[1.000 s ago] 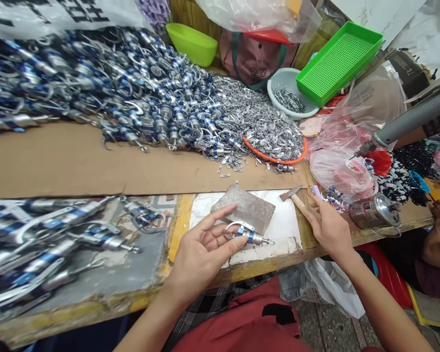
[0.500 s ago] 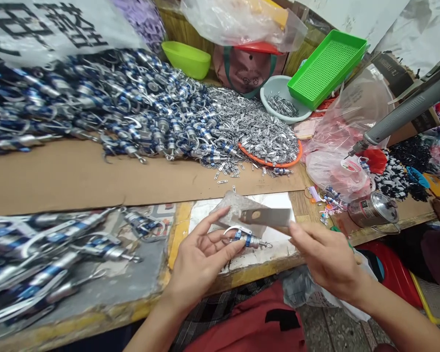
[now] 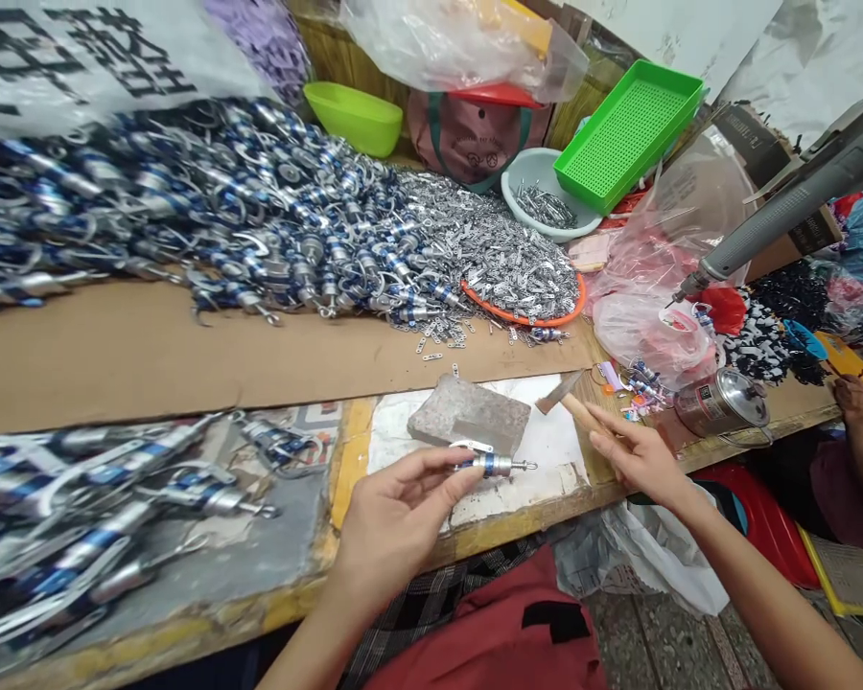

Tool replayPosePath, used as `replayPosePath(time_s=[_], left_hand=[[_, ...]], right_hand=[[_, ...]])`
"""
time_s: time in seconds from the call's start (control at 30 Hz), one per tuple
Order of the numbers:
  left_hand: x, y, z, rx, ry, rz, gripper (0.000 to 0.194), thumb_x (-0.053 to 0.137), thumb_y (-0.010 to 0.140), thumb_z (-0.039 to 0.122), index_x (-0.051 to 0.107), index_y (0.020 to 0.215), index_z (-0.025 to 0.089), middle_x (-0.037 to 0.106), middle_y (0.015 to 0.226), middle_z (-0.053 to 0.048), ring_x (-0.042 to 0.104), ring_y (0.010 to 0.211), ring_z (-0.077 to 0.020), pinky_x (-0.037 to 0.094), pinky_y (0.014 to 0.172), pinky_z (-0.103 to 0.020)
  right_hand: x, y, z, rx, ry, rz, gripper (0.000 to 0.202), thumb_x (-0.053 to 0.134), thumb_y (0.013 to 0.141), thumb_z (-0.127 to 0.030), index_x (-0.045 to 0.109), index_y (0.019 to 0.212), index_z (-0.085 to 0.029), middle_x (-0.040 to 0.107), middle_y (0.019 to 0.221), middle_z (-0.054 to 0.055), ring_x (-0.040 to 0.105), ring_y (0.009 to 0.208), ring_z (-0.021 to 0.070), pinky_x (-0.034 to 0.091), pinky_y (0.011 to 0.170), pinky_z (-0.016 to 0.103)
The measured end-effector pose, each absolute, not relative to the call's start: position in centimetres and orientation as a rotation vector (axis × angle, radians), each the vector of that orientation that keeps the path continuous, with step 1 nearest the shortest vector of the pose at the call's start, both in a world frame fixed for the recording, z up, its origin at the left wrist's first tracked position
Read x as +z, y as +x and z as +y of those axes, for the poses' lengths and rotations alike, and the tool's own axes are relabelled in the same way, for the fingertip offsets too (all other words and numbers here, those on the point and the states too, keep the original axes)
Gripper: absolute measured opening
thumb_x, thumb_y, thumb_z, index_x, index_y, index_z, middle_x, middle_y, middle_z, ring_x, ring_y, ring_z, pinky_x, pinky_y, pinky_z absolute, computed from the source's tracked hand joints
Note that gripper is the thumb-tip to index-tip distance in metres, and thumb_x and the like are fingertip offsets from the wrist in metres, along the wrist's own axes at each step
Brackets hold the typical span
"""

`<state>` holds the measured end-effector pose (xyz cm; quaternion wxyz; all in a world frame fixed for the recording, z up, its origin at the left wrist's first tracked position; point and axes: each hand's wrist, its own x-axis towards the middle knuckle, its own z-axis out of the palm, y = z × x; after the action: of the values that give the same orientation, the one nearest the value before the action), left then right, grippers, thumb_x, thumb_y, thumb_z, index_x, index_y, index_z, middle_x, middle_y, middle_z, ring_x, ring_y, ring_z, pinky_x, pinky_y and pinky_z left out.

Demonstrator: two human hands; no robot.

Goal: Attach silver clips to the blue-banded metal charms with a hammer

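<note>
Our left hand pinches a blue-and-silver metal fitting between thumb and fingers, just in front of the grey block! Our right hand grips the hammer by its wooden handle, its head above the white sheet.

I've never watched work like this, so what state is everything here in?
Left hand, pinching a blue-and-silver part
Right hand, gripping a hammer by its handle
Hammer, head apart from the block
Grey block, lying on a white surface
Pale bowl, partly filled
Orange-rimmed tray, heaped
Canister, lid on
</note>
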<state>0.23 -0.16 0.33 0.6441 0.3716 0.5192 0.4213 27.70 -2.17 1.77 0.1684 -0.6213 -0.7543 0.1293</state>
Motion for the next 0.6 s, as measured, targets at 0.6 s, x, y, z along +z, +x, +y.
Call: replayPosePath(time_s=[0.6], left_hand=[[1.3, -0.2, -1.1, 1.070, 0.977, 1.238, 0.009, 0.071, 0.065, 0.031, 0.069, 0.061, 0.023, 0.064, 0.094, -0.004, 0.061, 0.091, -0.0177, 0.048, 0.074, -0.021]], right_hand=[[-0.6, 16.7, 16.8, -0.098, -0.497, -3.224, 0.036, 0.043, 0.093, -0.019, 0.050, 0.128, -0.022, 0.047, 0.139, 0.004, 0.042, 0.129, 0.0158, 0.035, 0.105, 0.033]])
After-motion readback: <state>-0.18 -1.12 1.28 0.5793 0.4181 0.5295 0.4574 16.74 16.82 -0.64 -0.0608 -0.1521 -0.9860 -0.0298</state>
